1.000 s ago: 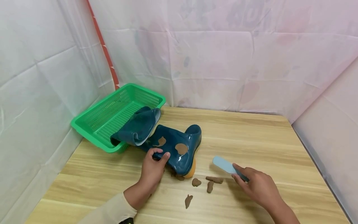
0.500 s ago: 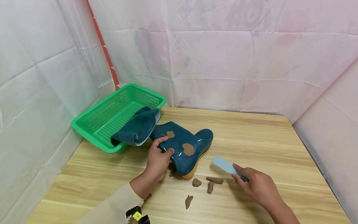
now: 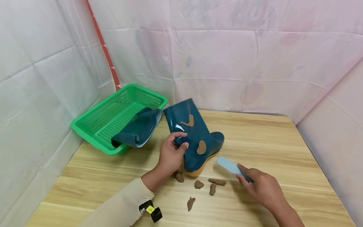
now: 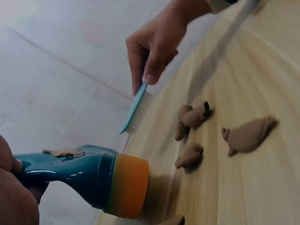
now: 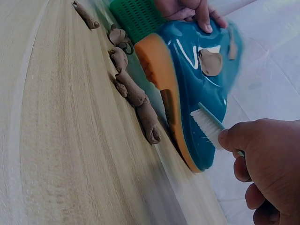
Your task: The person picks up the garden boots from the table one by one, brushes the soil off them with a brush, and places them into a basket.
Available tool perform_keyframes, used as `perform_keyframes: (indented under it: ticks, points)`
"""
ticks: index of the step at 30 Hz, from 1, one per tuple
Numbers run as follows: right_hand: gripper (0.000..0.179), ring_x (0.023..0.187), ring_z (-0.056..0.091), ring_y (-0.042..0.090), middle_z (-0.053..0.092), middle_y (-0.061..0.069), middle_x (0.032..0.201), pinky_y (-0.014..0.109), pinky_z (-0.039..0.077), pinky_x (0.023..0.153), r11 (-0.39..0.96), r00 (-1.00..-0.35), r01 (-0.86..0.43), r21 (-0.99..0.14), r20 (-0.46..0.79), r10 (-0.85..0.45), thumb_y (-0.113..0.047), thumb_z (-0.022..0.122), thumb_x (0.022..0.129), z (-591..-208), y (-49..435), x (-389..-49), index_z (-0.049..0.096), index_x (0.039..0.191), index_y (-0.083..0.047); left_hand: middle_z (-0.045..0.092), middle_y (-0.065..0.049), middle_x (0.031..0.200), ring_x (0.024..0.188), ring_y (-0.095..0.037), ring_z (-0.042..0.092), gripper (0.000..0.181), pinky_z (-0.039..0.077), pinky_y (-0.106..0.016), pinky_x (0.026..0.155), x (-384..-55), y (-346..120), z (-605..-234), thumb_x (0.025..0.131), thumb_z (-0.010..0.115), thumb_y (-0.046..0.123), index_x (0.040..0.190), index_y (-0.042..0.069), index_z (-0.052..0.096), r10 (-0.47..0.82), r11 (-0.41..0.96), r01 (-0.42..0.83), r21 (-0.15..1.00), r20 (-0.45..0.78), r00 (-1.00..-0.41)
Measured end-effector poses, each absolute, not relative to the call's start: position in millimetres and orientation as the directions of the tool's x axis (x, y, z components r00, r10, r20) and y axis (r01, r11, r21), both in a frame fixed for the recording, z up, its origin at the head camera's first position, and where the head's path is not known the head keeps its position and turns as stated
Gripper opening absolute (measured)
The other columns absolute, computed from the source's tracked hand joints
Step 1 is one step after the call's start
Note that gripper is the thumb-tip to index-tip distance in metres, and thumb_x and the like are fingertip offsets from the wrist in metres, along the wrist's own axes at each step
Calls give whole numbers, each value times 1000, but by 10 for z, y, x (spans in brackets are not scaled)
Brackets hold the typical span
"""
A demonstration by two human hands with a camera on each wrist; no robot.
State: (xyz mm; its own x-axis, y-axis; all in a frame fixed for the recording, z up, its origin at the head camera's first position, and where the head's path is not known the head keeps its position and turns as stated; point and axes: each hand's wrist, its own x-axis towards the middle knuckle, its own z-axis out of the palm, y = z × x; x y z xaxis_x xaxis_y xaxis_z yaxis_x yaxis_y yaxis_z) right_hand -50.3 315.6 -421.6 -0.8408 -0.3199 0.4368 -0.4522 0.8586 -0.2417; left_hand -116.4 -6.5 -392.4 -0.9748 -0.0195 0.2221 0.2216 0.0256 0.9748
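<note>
My left hand (image 3: 171, 154) grips a dark blue rubber boot (image 3: 195, 134) by the shaft, thumb on the near side. The boot leans over the table with its orange heel (image 4: 130, 185) low and its toe pointing right. Two brown mud-like patches (image 3: 201, 147) cling to its side. In my right hand (image 3: 263, 190) is a light blue brush (image 3: 228, 165), held by its handle. Its white bristles (image 5: 206, 127) show in the right wrist view. In the head view, the brush is just right of the boot, apart from it.
Several brown clay-like lumps (image 3: 199, 184) lie on the wooden table (image 3: 272, 142) in front of the boot. A green basket (image 3: 93, 138) stands at the back left, with a second blue boot (image 3: 139, 126) lying over its near rim. Pale sheets surround the table.
My left hand has moved right and up, raising the boot's shaft from lying low beside the basket to a steeper slant. My right hand and the brush have barely moved.
</note>
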Motion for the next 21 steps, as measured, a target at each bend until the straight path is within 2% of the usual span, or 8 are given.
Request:
perform_keyframes:
  ticks: [3,6,9,12,13,17,19,21]
  points:
    - [46,61,45,-2,74,-1,86,24,38,50,858,-837,-454,-242,446,-317,-15,91,75,-4212,3162,-500,79,118,-9,57,-4,77,58,-17,47,25,42,-27,55,-1179,-86,-3939,97,69,1,117,15,71,80,119,370,921,362,-929]
    - [46,61,45,-2,74,-2,85,24,37,49,857,-837,-452,-249,452,-310,-15,90,75,-4207,3162,-494,79,119,-9,67,-1,88,59,-14,50,23,44,-27,56,-1250,-143,-3931,98,66,-1,116,12,73,200,175,522,835,489,-849]
    - [46,61,44,-2,73,-4,84,24,37,49,856,-836,-450,-254,457,-304,-16,90,75,-4208,3162,-481,78,120,-9,72,-3,106,76,-14,64,25,52,-29,66,-1344,-224,-3910,98,65,-4,115,11,73,307,228,618,753,547,-779]
    - [47,61,42,-2,69,-9,79,23,36,49,853,-830,-456,-254,467,-304,-17,90,76,-4212,3160,-470,78,120,-10,70,-3,119,95,-14,68,27,55,-32,76,-1405,-308,-3924,98,66,-3,119,12,72,359,276,636,721,536,-764]
    - [47,61,42,-3,68,-10,79,23,36,50,851,-825,-461,-252,474,-307,-17,90,76,-4212,3160,-468,78,120,-9,70,-2,121,89,-11,67,28,55,-32,73,-1414,-331,-3941,98,66,-3,121,14,71,357,292,622,726,521,-776]
    - [48,60,40,-2,64,-12,76,22,34,50,839,-806,-486,-245,498,-321,-16,90,75,-4192,3138,-461,78,120,-9,64,3,91,56,-6,47,31,45,-28,57,-1411,-405,-4005,100,64,2,128,17,66,319,335,545,768,452,-833]
    - [48,60,39,-2,60,-15,74,20,33,51,834,-800,-494,-247,505,-324,-16,90,75,-4173,3116,-461,78,121,-8,51,4,73,48,-9,33,31,39,-28,51,-1405,-421,-4022,101,64,4,130,18,65,303,339,524,781,437,-847]
    - [48,59,37,-2,53,-17,71,18,31,51,825,-796,-501,-259,513,-322,-14,90,76,-4150,3083,-466,77,121,-8,42,4,66,48,-10,32,32,38,-29,51,-1402,-417,-4025,101,64,5,130,18,65,294,333,526,782,444,-846]
